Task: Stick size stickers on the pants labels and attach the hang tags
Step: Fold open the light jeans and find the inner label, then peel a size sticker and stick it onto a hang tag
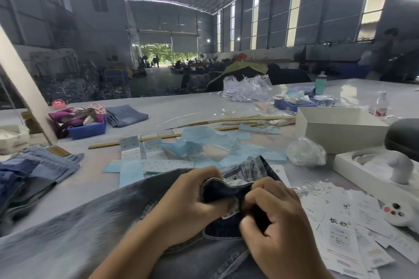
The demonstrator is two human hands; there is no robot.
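A pair of grey-blue jeans (86, 229) lies across the table in front of me, its waistband (229, 190) folded open so the dark inside shows. My left hand (192, 204) grips the waistband from the left. My right hand (278, 217) pinches the fabric beside a small white label (231, 210) sewn inside. Sheets of size stickers (156, 154) on blue backing paper lie just beyond the jeans. White hang tags (340, 231) with black characters are spread to my right.
A stack of folded jeans (34, 170) sits at the left. A white box (340, 129), a clear plastic bag (306, 152) and a white tray (385, 172) stand at the right. Blue bins (88, 129), wooden rulers (136, 140) and bottles lie farther back.
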